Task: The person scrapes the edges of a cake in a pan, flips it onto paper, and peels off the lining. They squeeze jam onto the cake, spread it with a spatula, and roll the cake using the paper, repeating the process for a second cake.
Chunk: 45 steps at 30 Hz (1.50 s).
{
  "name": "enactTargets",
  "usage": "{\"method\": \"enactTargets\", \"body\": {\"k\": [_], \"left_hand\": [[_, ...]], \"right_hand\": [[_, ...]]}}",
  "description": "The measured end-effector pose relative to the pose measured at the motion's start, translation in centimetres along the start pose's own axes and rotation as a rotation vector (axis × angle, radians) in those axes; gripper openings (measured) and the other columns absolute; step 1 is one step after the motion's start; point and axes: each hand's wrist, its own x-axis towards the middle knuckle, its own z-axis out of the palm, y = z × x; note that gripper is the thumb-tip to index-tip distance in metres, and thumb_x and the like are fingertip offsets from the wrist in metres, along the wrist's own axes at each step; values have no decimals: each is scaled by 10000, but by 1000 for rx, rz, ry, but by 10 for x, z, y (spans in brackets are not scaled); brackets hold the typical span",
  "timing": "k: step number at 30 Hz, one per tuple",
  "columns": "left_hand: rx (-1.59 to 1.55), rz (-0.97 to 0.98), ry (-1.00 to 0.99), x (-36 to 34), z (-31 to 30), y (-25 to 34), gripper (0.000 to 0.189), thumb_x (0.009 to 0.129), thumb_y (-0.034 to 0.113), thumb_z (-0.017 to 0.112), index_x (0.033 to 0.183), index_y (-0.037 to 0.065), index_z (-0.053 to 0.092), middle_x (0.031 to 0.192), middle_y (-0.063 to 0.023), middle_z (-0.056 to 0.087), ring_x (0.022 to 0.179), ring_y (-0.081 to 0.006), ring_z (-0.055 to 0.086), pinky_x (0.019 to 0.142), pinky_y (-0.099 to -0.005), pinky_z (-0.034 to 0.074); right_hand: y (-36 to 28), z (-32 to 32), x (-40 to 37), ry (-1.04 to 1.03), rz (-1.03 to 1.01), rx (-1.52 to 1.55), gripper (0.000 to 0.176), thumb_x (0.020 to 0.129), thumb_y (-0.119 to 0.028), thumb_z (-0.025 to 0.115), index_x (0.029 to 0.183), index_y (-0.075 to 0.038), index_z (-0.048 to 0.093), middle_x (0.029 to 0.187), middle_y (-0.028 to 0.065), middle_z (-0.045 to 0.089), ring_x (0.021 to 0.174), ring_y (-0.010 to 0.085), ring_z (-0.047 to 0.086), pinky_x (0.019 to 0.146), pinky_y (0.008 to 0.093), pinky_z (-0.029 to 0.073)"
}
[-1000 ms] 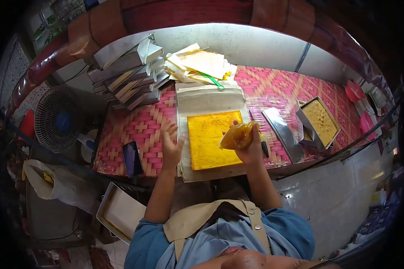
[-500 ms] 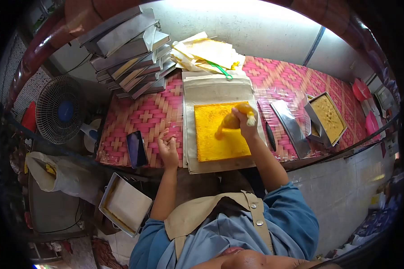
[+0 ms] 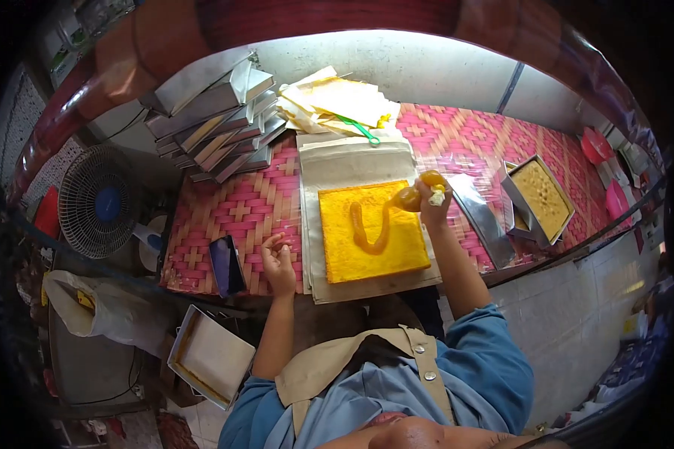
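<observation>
My right hand [image 3: 435, 206] is closed round a piping bag [image 3: 408, 198] filled with amber-brown filling, over the right edge of a flat yellow sheet cake [image 3: 341, 258]. A thick U-shaped line of filling [image 3: 368, 244] lies on the cake and runs up toward the bag's tip. Under the cake is a stack of pale paper sheets [image 3: 352, 161]. My left hand [image 3: 278, 263] rests palm up near the table's front edge, left of the paper, its fingers loosely curled apart and holding nothing. A dark phone [image 3: 227, 266] lies to its left.
Metal pans [image 3: 221, 131] are stacked at the back left, beside crumpled papers [image 3: 337, 97] and a green-handled tool [image 3: 361, 129]. On the right stand a metal sheet [image 3: 483, 221] and a tin of nut-topped cake [image 3: 543, 198]. A fan [image 3: 97, 198] stands left; a lined tin [image 3: 210, 352] sits below.
My right hand has moved right with the piping bag, and the line of filling has grown from a short blob to a U shape. My left hand has hardly moved.
</observation>
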Motion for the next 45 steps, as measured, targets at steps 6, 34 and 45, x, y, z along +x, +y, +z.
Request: {"method": "enactTargets", "body": {"k": [6,34,45], "left_hand": [[-38,28,28,0,-6,-8,220,878,-22,461,1096,3,473,1098,-92,537,928,-128,536,859,-268,437],[230,110,230,63,23,41,583,909,273,569,1330,20,254,1279,-160,427,1137,-261,479,946,-370,400],[650,81,-45,55,-28,-2,997,666,38,751,1383,33,58,1421,-194,334,1262,-358,388,1055,-399,301]], "right_hand": [[-23,-11,-31,-153,-108,-212,90,756,12,652,809,-13,583,743,-2,560,689,74,525,634,231,439],[8,106,28,-746,524,-182,377,889,-249,592,1136,30,530,967,113,623,923,201,609,795,319,492],[124,123,151,-407,27,-1190,215,788,-135,547,944,12,548,912,205,637,903,370,608,774,444,470]]}}
